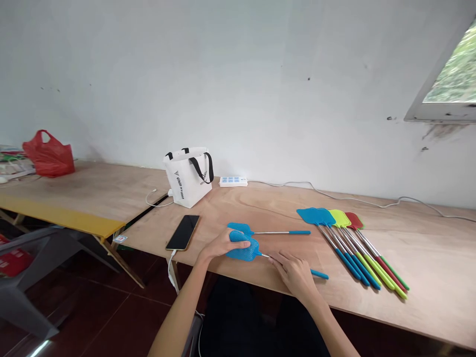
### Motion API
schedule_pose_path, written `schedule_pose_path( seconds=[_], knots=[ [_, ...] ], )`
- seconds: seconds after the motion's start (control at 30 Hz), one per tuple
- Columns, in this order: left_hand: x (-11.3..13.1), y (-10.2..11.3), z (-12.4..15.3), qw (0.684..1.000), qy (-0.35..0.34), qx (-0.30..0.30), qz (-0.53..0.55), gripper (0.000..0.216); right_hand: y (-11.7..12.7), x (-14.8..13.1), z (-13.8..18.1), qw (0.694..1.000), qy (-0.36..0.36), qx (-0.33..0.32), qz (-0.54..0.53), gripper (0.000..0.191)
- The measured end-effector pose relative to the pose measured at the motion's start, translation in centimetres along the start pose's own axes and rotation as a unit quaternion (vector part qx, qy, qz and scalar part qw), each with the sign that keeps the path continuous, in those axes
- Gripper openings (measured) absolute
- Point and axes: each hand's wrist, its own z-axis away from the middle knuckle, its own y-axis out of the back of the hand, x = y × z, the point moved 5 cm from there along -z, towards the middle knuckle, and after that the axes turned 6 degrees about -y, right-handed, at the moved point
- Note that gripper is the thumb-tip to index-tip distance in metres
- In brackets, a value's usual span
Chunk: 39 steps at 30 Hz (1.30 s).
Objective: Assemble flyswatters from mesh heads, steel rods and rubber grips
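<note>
Near the table's front edge, my left hand is closed on the mesh head of a blue fly swatter, thumb on top. My right hand lies over the same swatter's metal rod, fingers closed about it and hiding part of it. The blue grip end sticks out to the right of that hand. Just behind lies a second blue fly swatter, its head partly covered by the held one. To the right, several fly swatters in blue, yellow-green, red and green lie fanned out, heads toward the wall.
A phone with a white cable lies left of my hands. Behind it stand a white bag and a power strip, whose cord runs right along the wall. A red plastic bag sits on the left table.
</note>
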Motion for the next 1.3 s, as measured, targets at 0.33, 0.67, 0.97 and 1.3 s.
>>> schedule_pose_path(
  seconds=[0.33,0.67,0.97,1.3],
  knots=[
    [-3.6,4.3,1.1,0.988,0.077,0.082,-0.103,0.045,-0.8,5.8,0.3,0.994,-0.087,-0.007,0.067,0.036],
    [-4.0,2.5,0.2,0.958,0.056,0.087,-0.269,0.028,-1.7,12.8,1.2,0.975,-0.198,-0.049,0.09,0.058],
    [-6.4,1.8,-0.1,0.929,0.046,0.056,-0.362,0.042,-0.9,13.6,1.2,0.983,-0.169,-0.049,0.056,0.055],
    [-7.2,1.7,-0.6,0.904,0.021,0.168,-0.393,0.047,-2.4,14.1,1.5,0.966,-0.238,-0.064,0.082,0.07]
  ],
)
